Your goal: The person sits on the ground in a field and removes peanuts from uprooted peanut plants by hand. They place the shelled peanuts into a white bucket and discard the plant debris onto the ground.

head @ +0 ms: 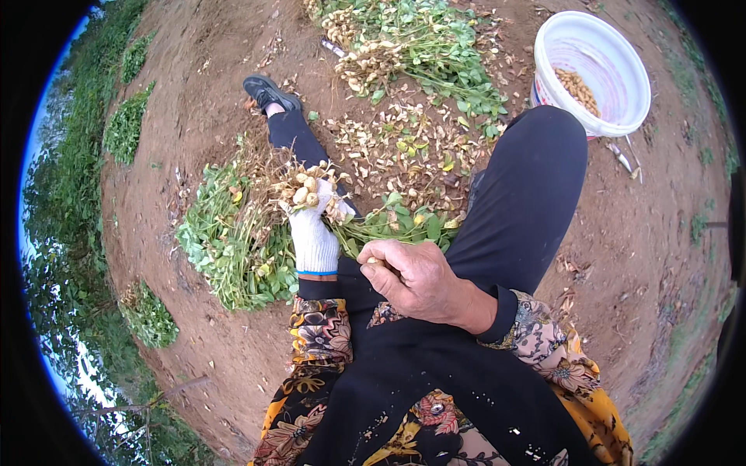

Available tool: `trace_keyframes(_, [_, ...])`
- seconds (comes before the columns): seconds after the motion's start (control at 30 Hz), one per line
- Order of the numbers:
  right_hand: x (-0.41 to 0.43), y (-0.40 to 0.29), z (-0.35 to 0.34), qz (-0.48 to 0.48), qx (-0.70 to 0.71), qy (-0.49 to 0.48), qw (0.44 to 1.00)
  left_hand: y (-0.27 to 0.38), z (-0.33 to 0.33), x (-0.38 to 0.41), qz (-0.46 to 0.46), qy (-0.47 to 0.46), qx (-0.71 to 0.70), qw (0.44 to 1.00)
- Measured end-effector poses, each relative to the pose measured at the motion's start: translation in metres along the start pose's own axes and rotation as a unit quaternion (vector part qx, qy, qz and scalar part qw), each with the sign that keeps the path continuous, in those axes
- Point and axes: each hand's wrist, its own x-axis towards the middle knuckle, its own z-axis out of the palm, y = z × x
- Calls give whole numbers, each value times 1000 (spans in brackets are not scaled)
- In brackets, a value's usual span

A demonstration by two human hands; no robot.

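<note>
My left hand (pixel 315 230), in a white knit glove with a blue hem, grips a bunch of peanut plants. Its cluster of peanut pods (pixel 303 189) and dry roots sticks out above the glove. Green peanut stems and leaves (pixel 402 224) trail from the bunch to the right, over my lap. My bare right hand (pixel 422 279) is just right of the glove, in front of those leaves. Its fingers are curled around a peanut pod (pixel 376 262), a small part of which shows between thumb and forefinger; anything deeper in the palm is hidden.
A white plastic bucket (pixel 551 46) with some loose peanuts (pixel 577 90) inside stands beyond my right knee. Pulled peanut plants lie in a pile (pixel 233 250) at left and a heap (pixel 431 52) ahead. Dry leaves (pixel 379 140) cover the soil between my legs. Bushes (pixel 70 192) line the far left.
</note>
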Motion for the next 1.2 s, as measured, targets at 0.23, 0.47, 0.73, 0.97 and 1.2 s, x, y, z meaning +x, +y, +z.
trace_keyframes(0.23, [13, 39, -14, 320, 338, 94, 880, 5, 5, -14, -160, -47, -358, 919])
trace_keyframes(0.47, [29, 43, -5, 194, 36, 17, 980, 13, 11, -24, -172, -47, -237, 955])
trace_keyframes(0.73, [32, 48, -15, 97, -138, -46, 985, 33, 38, -25, -187, 18, -268, 945])
trace_keyframes(0.97, [31, 32, -30, 274, -49, -50, 959, 14, 45, -19, -185, 0, -388, 903])
trace_keyframes(1.2, [1, 30, -40, 314, 496, -26, 809, -24, -15, 7, -179, 8, -309, 934])
